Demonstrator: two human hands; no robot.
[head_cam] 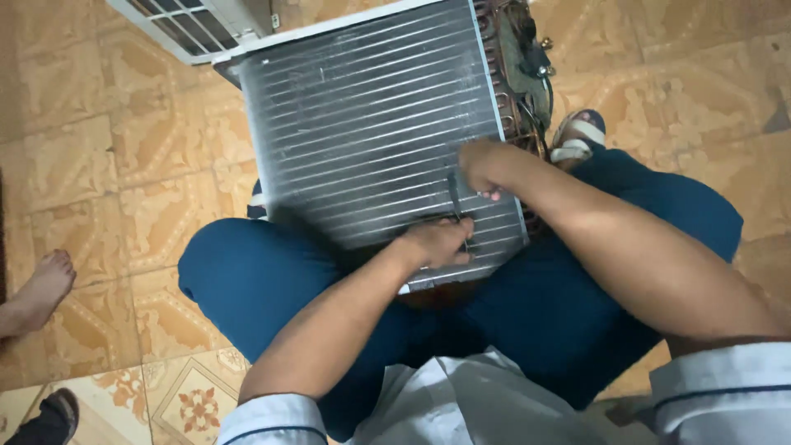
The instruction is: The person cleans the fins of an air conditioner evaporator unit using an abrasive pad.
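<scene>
Your left hand [441, 241] pinches a thin dark tool [455, 198] against the finned coil [371, 124] at six o'clock; right hand [482, 165] curls closed, steadying its tip; stroke along the fins, lightly.

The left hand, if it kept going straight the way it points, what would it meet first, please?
Probably the right hand, just beyond the left hand across the finned coil, with the thin dark tool between them; depth is unclear.
</scene>
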